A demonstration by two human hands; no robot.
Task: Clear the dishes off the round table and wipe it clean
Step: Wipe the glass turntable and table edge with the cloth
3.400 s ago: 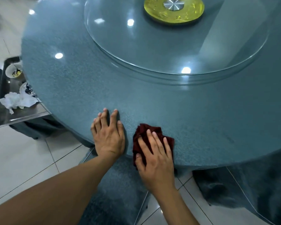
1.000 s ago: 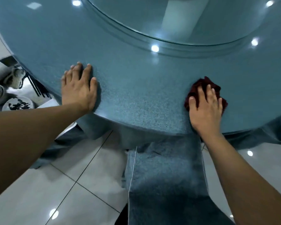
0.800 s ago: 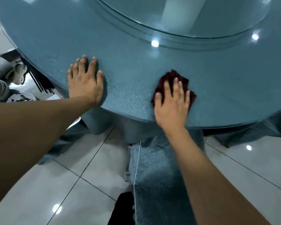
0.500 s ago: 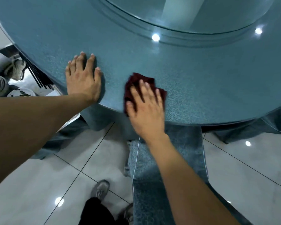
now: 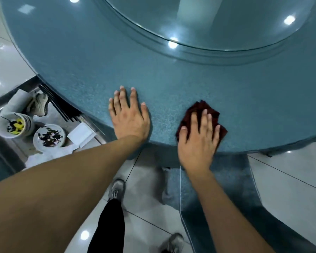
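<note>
**Wiping the near edge of the round table**

Pale glossy floor tiles (image 5: 290, 181) throw back the ceiling lights, and the blue speckled table (image 5: 171, 79) fills most of what I see, its glass turntable (image 5: 226, 21) raised at the centre. No dishes show on the part of the top in view — they sit on a metal cart (image 5: 0, 106) off to my left, below the rim: a stack of bowls (image 5: 14, 126) smeared yellow and black, a dirty plate (image 5: 49, 135), crumpled napkins (image 5: 49, 154).

My right hand (image 5: 199, 141) lies flat on the dark red cloth (image 5: 201, 108), fingers straight, pressing it down rather than gripping so the whole fold rubs the surface near the edge. My left hand (image 5: 130, 117) is spread flat beside it, holding nothing — I judge it is there to brace me as I lean over. Tablecloth drape (image 5: 226, 179) hangs below the rim, with my shoes (image 5: 117, 189) on the tiles.
</note>
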